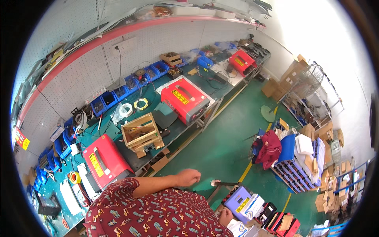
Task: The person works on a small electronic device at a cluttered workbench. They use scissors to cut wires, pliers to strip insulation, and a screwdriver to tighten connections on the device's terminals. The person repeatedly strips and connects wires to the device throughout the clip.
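My left hand (188, 177) is held over the green floor in front of my patterned dark red shirt, its fingers curled in and nothing visible in them. It touches nothing and is some way from the workbench. My right hand (226, 217) is low, beside a purple machine case (238, 202) with a yellow label. Its fingers are curled, and what they may hold is hidden. Leaning by the purple case is a white and blue box (252, 208). Nearest my left arm on the bench is a red machine case (106, 160) with a top handle.
Along the wall runs a green workbench with a wooden crate (139, 132), more red machines (183, 98) and blue bins (130, 83). To the right stand a blue parts rack (296, 173) with a dark red garment (270, 147), cardboard boxes (290, 77) and a green round stool (267, 113).
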Motion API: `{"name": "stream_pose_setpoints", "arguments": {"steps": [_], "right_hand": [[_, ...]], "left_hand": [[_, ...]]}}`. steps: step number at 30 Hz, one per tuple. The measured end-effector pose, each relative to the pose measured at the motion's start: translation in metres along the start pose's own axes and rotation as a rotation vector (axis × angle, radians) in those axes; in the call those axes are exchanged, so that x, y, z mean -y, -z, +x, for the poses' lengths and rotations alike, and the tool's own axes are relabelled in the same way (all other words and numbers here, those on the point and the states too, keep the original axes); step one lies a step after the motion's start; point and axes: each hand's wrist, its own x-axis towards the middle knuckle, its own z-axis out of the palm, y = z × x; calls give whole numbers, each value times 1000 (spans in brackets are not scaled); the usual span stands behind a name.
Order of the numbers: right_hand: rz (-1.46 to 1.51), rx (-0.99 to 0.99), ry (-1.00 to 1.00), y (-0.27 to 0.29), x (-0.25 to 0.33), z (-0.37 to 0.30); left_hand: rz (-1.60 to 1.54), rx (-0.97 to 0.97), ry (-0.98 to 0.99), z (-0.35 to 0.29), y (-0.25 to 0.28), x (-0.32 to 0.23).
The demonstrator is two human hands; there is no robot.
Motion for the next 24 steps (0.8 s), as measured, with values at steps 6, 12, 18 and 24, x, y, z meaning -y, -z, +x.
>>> {"name": "stream_pose_setpoints", "arguments": {"steps": [6, 12, 18, 24], "right_hand": [[35, 7, 20, -4, 27, 148], [-57, 75, -83, -52, 36, 243], [-206, 193, -21, -95, 113, 338], [-211, 425, 27, -190, 209, 493]], "left_hand": [[65, -27, 100, 91, 27, 19], [43, -122, 169, 174, 63, 76], [-77, -193, 161, 294, 115, 115], [-105, -415, 310, 314, 177, 141]]}}
